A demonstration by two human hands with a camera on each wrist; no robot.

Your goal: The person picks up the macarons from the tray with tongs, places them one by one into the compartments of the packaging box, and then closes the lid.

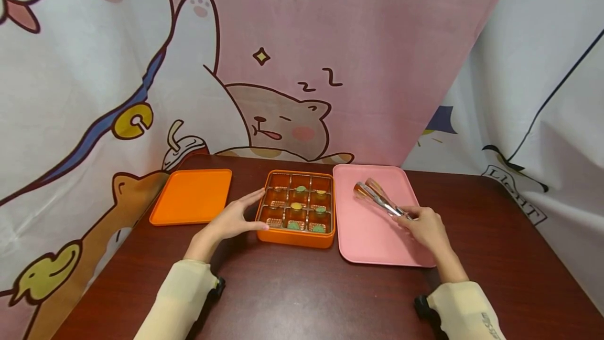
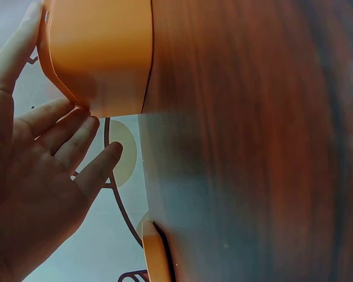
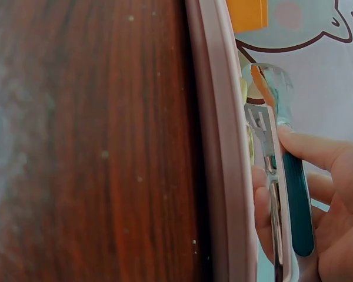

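An orange square box (image 1: 294,237) stands mid-table, its clear insert divided into several compartments with small green and yellow pieces in some of them. My left hand (image 1: 234,219) is at the box's left side, fingers fairly straight and thumb at the near left corner. In the left wrist view, the fingertips (image 2: 94,122) meet the box wall (image 2: 100,53). To the right, my right hand (image 1: 424,226) grips shiny metal tongs (image 1: 377,198) over a pink tray (image 1: 358,243). The tongs point away to the left, and a dark green strip (image 3: 299,205) shows along their handle.
An orange lid-like tray (image 1: 192,197) lies at the left rear of the dark wooden table (image 1: 292,298). A cartoon-printed cloth (image 1: 377,67) hangs behind the table and along its sides. The box and the pink tray stand close together.
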